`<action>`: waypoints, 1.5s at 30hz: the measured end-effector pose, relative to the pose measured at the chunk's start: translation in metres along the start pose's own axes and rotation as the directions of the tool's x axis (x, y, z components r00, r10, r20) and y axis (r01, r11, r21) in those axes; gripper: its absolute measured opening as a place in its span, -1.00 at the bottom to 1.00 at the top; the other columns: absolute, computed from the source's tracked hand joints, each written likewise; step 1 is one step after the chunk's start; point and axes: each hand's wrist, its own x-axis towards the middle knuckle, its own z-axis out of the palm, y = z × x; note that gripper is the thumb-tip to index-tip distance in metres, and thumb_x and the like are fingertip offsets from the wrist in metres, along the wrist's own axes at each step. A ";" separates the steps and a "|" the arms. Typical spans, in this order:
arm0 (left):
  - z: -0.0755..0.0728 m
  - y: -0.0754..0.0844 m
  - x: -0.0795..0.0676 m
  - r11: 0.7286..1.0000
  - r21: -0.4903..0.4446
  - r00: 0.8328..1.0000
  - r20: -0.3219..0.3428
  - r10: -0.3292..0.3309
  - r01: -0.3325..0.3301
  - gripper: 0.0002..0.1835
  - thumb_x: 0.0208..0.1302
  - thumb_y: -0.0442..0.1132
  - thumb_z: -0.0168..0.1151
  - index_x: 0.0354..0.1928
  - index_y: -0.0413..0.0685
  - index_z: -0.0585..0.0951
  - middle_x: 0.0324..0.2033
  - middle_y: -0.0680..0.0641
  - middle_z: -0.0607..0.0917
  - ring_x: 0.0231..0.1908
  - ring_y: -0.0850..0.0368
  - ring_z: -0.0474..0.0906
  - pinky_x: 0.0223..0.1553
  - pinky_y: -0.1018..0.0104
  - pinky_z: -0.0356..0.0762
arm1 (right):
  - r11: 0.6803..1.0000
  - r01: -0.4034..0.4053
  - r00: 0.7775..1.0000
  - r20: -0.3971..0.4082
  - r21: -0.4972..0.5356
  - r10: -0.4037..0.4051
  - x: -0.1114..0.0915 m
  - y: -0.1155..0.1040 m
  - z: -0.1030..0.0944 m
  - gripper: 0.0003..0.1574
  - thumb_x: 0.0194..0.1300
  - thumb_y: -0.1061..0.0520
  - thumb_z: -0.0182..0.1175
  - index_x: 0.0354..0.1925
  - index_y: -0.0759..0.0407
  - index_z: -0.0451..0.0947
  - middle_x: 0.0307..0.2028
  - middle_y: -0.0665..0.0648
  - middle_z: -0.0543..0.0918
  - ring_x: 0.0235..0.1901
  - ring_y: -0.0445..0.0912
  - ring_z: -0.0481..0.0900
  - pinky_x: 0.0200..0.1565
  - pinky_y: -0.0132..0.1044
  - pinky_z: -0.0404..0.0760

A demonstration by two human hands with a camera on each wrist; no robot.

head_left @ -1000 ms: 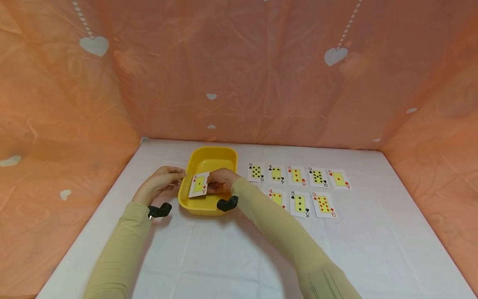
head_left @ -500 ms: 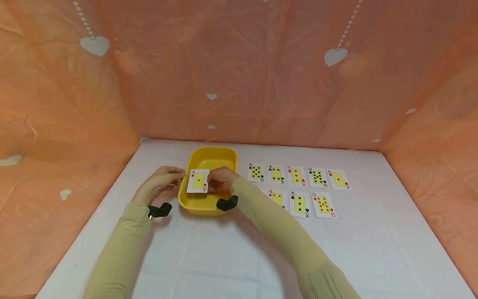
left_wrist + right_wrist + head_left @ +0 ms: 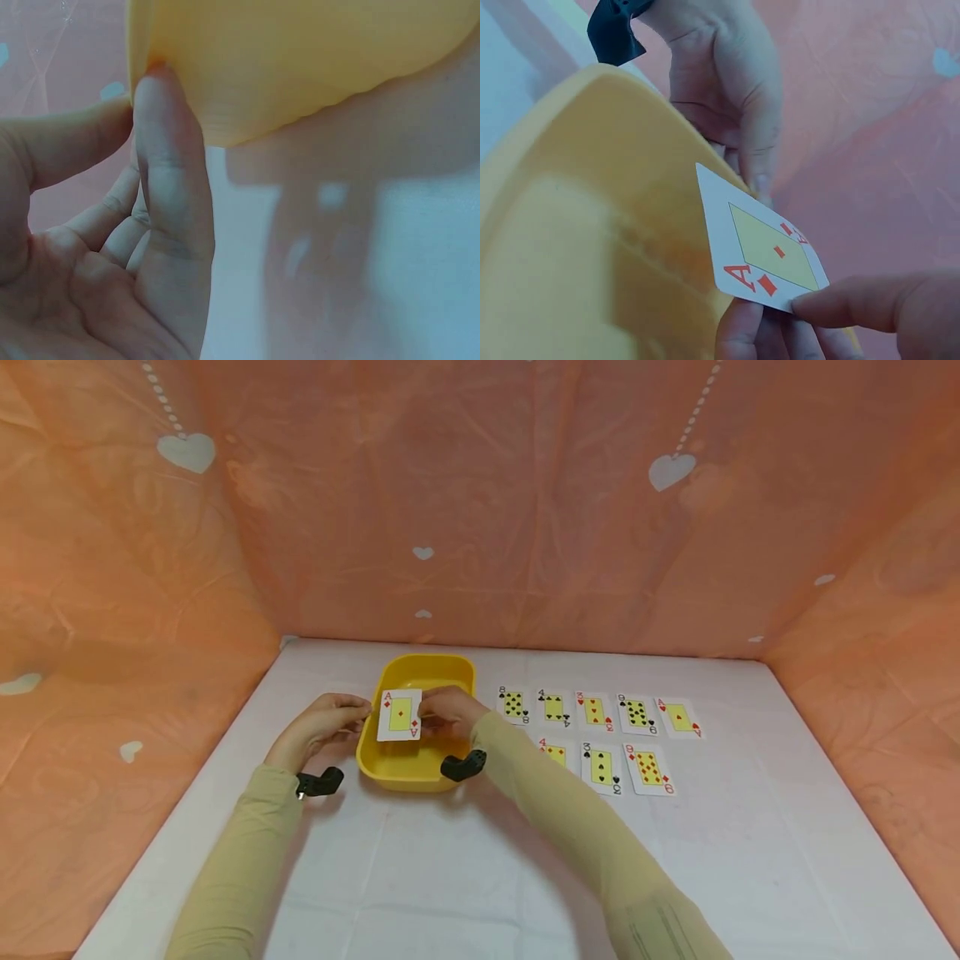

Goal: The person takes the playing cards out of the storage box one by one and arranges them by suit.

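Observation:
My right hand (image 3: 450, 712) pinches a playing card, the ace of diamonds (image 3: 400, 716), between thumb and fingers at its right edge. The card is face up above the inside of a yellow plastic tub (image 3: 414, 777). In the right wrist view the thumb lies on the face of the ace (image 3: 769, 240), with the fingers beneath it. My left hand (image 3: 324, 724) grips the tub's left rim; in the left wrist view its thumb and index finger pinch the yellow wall (image 3: 300, 60). Part of the tub's floor is hidden under the card and right hand.
Right of the tub, several cards lie face up in two rows, among them an eight of spades (image 3: 513, 705), an ace of hearts (image 3: 680, 718) and a nine of diamonds (image 3: 649, 770). The right sleeve (image 3: 540, 785) covers part of the four of diamonds (image 3: 555, 753). Orange cloth walls enclose the white table (image 3: 420, 877).
The right hand has raised and levelled the ace of diamonds, so its face now shows squarely to the head view. The left hand and tub have stayed put.

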 end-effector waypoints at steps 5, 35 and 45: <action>-0.001 -0.002 -0.001 0.999 -0.008 0.999 0.001 0.032 -0.032 -0.54 0.43 -0.20 0.07 0.18 -0.45 0.38 -0.26 -0.06 0.61 -0.33 0.14 0.54 -0.24 0.35 0.57 | 0.998 0.065 0.997 0.037 -0.026 -0.064 -0.007 -0.005 -0.006 -0.57 0.27 0.36 0.14 0.12 0.32 0.50 -0.15 0.21 0.63 -0.28 0.00 0.59 -0.27 -0.28 0.62; -0.002 0.001 -0.001 1.000 -0.003 1.000 0.001 -0.012 0.012 -0.48 0.39 -0.11 0.14 0.21 -0.38 0.39 -0.33 -0.02 0.60 -0.36 0.17 0.53 -0.26 0.36 0.57 | 0.994 0.109 0.994 0.005 -0.004 -0.109 -0.052 -0.026 -0.062 -0.46 0.23 0.38 0.17 0.20 0.26 0.40 -0.07 0.25 0.57 -0.29 -0.02 0.60 -0.14 -0.20 0.62; -0.004 -0.001 -0.002 1.000 0.005 1.000 0.022 0.000 -0.001 -0.49 0.41 -0.12 0.12 0.20 -0.39 0.38 -0.33 0.00 0.60 -0.33 0.16 0.53 -0.19 0.30 0.55 | 0.985 0.170 0.986 0.002 -0.043 -0.170 -0.073 -0.016 -0.109 -0.47 0.30 0.31 0.13 0.24 0.28 0.37 0.00 0.29 0.55 -0.18 0.02 0.60 0.07 -0.02 0.50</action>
